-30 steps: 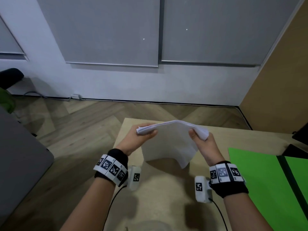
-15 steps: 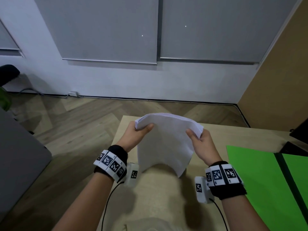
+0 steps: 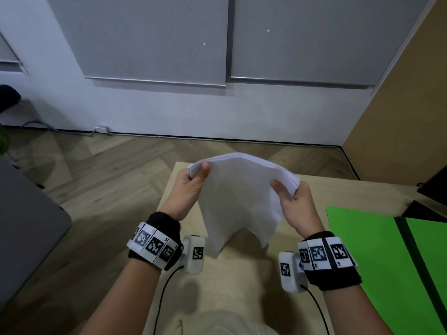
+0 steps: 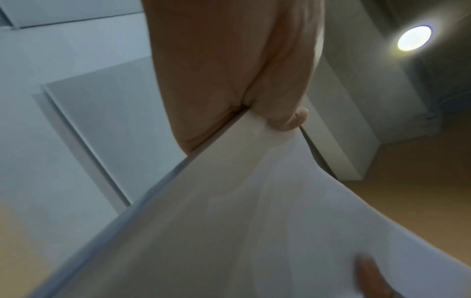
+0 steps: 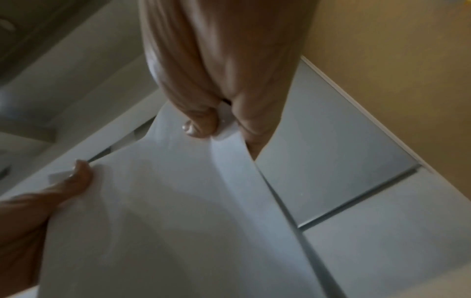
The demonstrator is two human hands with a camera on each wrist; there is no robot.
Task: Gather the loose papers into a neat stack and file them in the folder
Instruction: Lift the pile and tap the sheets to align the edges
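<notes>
Both hands are holding the stack of white papers (image 3: 238, 197) up in the air above the light wooden table (image 3: 232, 281), clear of its surface. The left hand (image 3: 191, 187) is pinching the stack's upper left corner, thumb on the near face and fingers behind. The right hand (image 3: 294, 204) is pinching the upper right corner the same way, thumb in front. The sheets are arching between the two grips and hanging down toward the person, lower edge curling. The green folder (image 3: 377, 257) is lying open and flat on the table to the right, well apart from the papers. Sheet edges at the right corner are looking slightly fanned.
</notes>
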